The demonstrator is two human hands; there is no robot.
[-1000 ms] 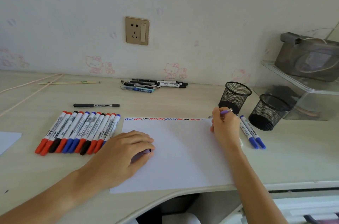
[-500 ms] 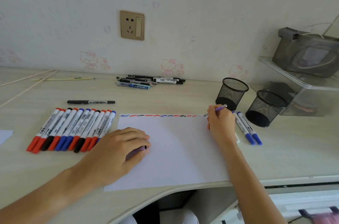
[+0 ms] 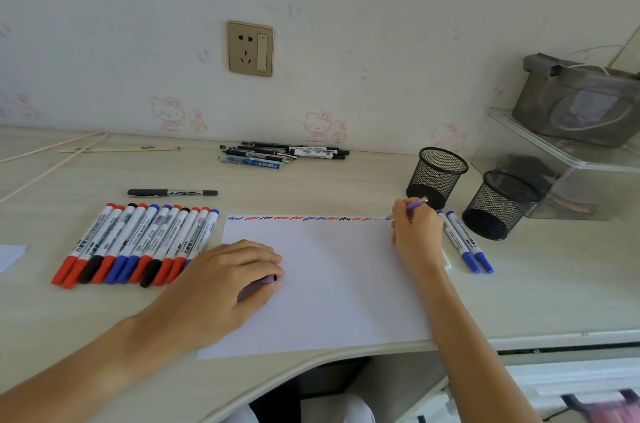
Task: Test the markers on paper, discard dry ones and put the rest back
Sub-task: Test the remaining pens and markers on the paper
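Right hand: the right hand (image 3: 417,232) grips a purple marker (image 3: 415,205) like a pen, tip down at the top right corner of the paper, barrel slanting up toward the back right of the desk.
Left hand: the left hand (image 3: 228,280) lies palm down on the left part of the paper, fingers curled around a purple cap (image 3: 258,285) whose open dark end pokes out by the fingertips.
Paper: a white sheet of paper (image 3: 329,284) lies flat at the front edge of the desk (image 3: 346,180); its front left corner reaches the desk's curved front edge.
Test marks: a row of squiggles (image 3: 301,218) in blue, red and black runs along the sheet's top edge, ending in a faint one just beside the marker tip.
Whiteboard markers: a row of whiteboard markers (image 3: 138,242) with red, black and blue caps lies side by side, touching, left of the sheet.
Blue pair: two blue-capped markers (image 3: 464,242) lie together just right of the right hand.
Black marker: a single black marker (image 3: 172,193) lies behind the row.
Mesh cups: two black mesh pen cups (image 3: 438,176) stand upright near the back right of the desk.
Pen pile: a pile of pens (image 3: 280,155) lies against the wall at the back edge.
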